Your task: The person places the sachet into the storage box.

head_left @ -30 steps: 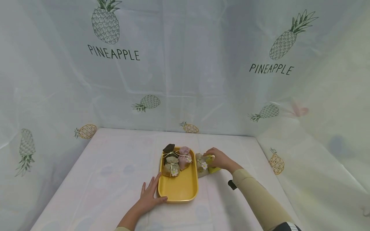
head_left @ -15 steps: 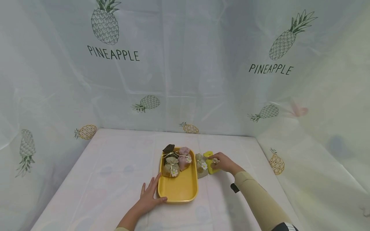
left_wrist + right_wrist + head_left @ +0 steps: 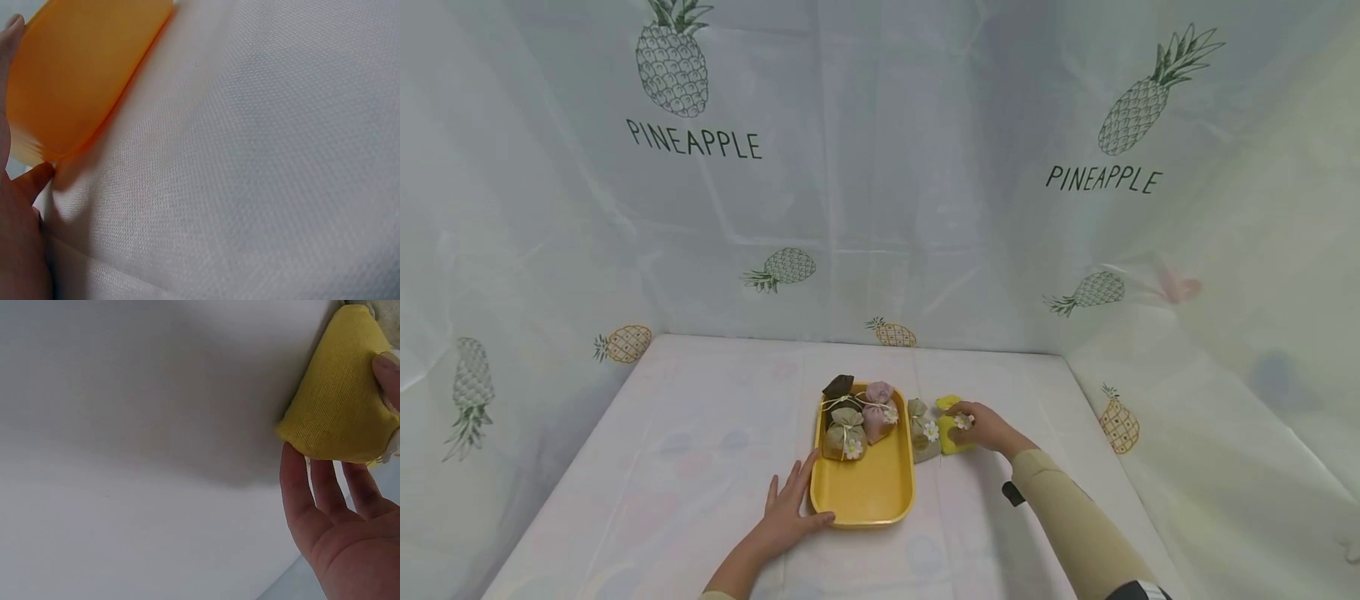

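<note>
Right hand point(image 3: 983, 427) is pinching the yellow sachet point(image 3: 950, 435) by its sides – thumb opposing fingers – as it is sitting on the surface point(image 3: 700, 433) just right of the yellow tray point(image 3: 865, 492). A firm grip low on the body should be keeping it upright. Left hand point(image 3: 786, 512), fingers straight, is bracing the tray's near-left corner; right forearm is reaching forward.

The tray point(image 3: 863, 492) in the middle of the frame is yellow. It holds a brown pouch point(image 3: 838, 388), a pink pouch point(image 3: 877, 414) and a tan pouch point(image 3: 844, 432) with a white daisy. Right of it sit a tan pouch with a daisy point(image 3: 922, 432) and a bright yellow pouch point(image 3: 948, 435). The backdrop point(image 3: 880, 183) is pale with green pineapples.
</note>
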A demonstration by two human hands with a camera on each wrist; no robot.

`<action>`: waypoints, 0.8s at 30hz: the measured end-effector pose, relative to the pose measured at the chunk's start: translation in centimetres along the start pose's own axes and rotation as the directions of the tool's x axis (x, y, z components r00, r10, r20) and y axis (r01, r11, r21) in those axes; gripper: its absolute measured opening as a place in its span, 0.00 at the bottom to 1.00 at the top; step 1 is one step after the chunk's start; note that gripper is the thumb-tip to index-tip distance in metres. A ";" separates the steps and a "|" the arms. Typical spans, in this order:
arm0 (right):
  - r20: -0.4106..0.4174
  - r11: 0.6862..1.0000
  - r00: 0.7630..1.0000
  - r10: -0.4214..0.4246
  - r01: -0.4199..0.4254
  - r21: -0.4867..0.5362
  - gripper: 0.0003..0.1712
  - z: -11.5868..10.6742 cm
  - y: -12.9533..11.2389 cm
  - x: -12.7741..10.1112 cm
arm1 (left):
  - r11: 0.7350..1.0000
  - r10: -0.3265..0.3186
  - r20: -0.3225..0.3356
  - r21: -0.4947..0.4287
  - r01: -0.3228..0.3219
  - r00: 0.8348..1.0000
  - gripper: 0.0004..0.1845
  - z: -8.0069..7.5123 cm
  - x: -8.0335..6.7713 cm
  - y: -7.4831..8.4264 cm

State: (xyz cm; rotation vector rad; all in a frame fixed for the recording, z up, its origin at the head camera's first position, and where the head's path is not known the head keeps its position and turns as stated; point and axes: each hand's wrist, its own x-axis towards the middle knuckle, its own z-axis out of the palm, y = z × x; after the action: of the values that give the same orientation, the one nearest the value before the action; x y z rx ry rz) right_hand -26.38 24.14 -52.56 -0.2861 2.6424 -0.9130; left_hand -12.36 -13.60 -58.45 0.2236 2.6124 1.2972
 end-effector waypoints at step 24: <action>-0.020 0.997 1.000 -0.018 0.020 0.069 0.24 -0.1 1.8 -2.9 | 1.000 0.001 -0.006 0.000 -0.001 1.000 0.56 0.1 0.0 -0.1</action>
State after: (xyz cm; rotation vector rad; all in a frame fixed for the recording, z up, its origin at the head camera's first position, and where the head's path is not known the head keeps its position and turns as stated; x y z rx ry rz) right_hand -23.88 26.42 -52.96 -0.2873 2.6238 -1.0161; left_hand -12.35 -13.59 -58.54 0.2217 2.6180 1.2998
